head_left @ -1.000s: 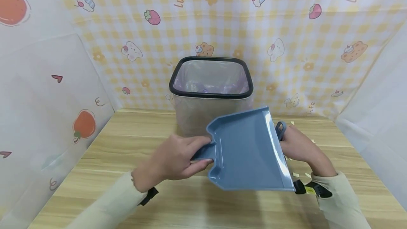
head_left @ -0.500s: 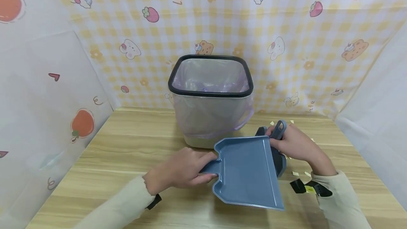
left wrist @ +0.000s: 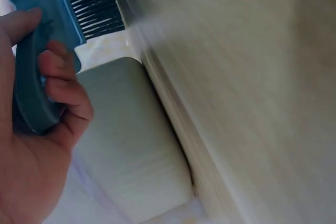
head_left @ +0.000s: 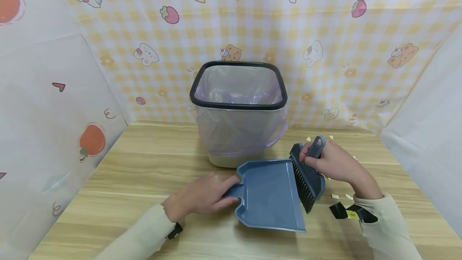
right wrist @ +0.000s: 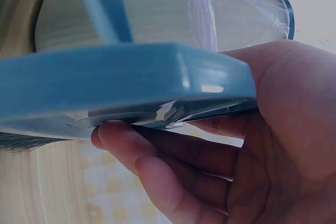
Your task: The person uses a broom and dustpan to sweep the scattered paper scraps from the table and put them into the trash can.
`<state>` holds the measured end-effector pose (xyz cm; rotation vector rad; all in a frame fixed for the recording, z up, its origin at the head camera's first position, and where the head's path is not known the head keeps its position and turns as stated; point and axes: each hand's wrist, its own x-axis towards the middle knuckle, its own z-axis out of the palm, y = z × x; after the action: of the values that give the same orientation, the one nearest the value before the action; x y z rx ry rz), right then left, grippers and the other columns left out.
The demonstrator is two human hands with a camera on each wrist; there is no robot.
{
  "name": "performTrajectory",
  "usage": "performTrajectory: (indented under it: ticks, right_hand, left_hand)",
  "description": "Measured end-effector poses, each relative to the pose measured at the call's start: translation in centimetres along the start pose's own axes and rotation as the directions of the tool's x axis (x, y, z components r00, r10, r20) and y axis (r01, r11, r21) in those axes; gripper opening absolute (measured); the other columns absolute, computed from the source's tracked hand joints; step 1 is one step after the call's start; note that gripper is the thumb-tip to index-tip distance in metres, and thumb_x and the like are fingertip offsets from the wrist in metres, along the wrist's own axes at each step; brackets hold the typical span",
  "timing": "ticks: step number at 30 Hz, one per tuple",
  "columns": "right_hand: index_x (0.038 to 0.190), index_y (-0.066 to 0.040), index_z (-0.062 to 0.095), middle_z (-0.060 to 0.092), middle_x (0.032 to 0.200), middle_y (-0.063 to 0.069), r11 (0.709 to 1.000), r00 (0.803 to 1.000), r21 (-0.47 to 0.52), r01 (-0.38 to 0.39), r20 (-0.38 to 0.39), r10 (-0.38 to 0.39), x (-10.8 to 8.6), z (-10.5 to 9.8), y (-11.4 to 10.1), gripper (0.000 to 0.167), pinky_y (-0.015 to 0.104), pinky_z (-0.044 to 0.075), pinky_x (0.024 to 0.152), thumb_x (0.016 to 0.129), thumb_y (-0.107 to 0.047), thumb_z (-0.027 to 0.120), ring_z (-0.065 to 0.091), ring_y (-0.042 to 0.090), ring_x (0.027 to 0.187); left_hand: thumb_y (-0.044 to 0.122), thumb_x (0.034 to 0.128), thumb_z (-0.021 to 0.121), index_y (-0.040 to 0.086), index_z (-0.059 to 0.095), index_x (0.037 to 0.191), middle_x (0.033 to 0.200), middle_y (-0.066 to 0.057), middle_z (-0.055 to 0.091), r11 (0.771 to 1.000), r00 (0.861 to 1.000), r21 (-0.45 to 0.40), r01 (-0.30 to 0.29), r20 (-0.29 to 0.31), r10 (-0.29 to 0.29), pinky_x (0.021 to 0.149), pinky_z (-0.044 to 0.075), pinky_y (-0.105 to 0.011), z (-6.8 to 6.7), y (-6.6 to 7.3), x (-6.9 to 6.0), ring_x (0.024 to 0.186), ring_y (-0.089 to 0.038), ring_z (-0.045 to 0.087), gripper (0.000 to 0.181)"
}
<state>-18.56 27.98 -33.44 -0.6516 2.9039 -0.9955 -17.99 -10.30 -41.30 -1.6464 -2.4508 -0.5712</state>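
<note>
In the head view my left hand [head_left: 203, 193] grips the short handle of a blue-grey dustpan [head_left: 268, 196], whose wide lip faces right. The left wrist view shows fingers curled round that handle [left wrist: 37, 87]. My right hand [head_left: 335, 163] holds a matching hand brush [head_left: 310, 173] by its handle, the looped end pointing up. Dark bristles [head_left: 302, 183] hang close beside the dustpan's lip; whether they touch it I cannot tell. Several small pale scraps [head_left: 335, 196] lie on the table around the right hand, some partly hidden by it and the brush.
Behind the dustpan stands a bin [head_left: 238, 131] with a black rim [head_left: 238, 106] and a thin purplish liner bag. The wood-grain table [head_left: 155, 151] meets a checked cloth backdrop [head_left: 238, 23] at the back. White cloth [head_left: 43, 111] hangs at the sides.
The left hand has lowered the dustpan toward the table, first rightward, then slightly left. The brush, mostly covered by the pan before, now shows at its lip. The right hand has barely moved.
</note>
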Motion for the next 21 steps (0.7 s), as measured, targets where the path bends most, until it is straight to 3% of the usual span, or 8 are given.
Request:
performTrajectory:
  ticks: [5, 12, 17, 21]
  right_hand:
    - [0.097, -0.010, 0.077, 0.063, 0.073, -0.005, 1.000, 1.000, 0.005, 0.000, 0.012, 0.000, 0.0, 0.0, 0.0, 0.013, 0.032, 0.049, 0.053, 0.100, -0.001, 0.068, 0.054, 0.011, 0.051]
    - [0.097, -0.010, 0.077, 0.063, 0.073, -0.004, 1.000, 1.000, 0.002, -0.005, 0.016, 0.005, -0.1, -0.1, 0.0, 0.013, 0.032, 0.049, 0.052, 0.100, -0.001, 0.068, 0.054, 0.012, 0.052]
    - [0.099, -0.011, 0.077, 0.064, 0.072, -0.005, 1.000, 1.000, -0.016, -0.016, 0.018, 0.016, -0.1, -0.1, -0.1, 0.012, 0.032, 0.048, 0.054, 0.101, -0.004, 0.068, 0.054, 0.012, 0.052]
    - [0.099, -0.012, 0.077, 0.062, 0.069, -0.006, 1.000, 1.000, -0.016, -0.018, 0.020, 0.019, -0.2, -0.1, 0.0, 0.012, 0.032, 0.048, 0.054, 0.102, -0.005, 0.067, 0.054, 0.012, 0.052]
  left_hand:
    - [0.030, 0.1131, 0.064, 0.003, 0.061, 0.129, 0.087, 0.010, 0.055, 0.996, 0.994, -0.028, 0.080, 0.080, -0.077, 0.068, 0.050, -0.023, 0.3, -0.5, -0.4, 0.071, -0.002, 0.053, 0.032]
    - [0.033, 0.1144, 0.061, 0.005, 0.062, 0.129, 0.091, 0.008, 0.059, 0.978, 0.961, -0.047, 0.201, 0.203, -0.188, 0.075, 0.055, -0.030, 0.1, -1.2, -0.6, 0.079, -0.005, 0.058, 0.031]
    - [0.033, 0.1142, 0.063, 0.006, 0.062, 0.130, 0.091, 0.010, 0.058, 0.971, 0.946, -0.057, 0.234, 0.245, -0.214, 0.076, 0.053, -0.028, 0.1, -1.7, -0.6, 0.080, -0.004, 0.057, 0.031]
    - [0.031, 0.1139, 0.064, 0.007, 0.063, 0.127, 0.093, 0.009, 0.059, 0.969, 0.943, -0.081, 0.232, 0.263, -0.204, 0.075, 0.052, -0.026, 0.1, -2.0, -0.4, 0.080, -0.004, 0.056, 0.028]
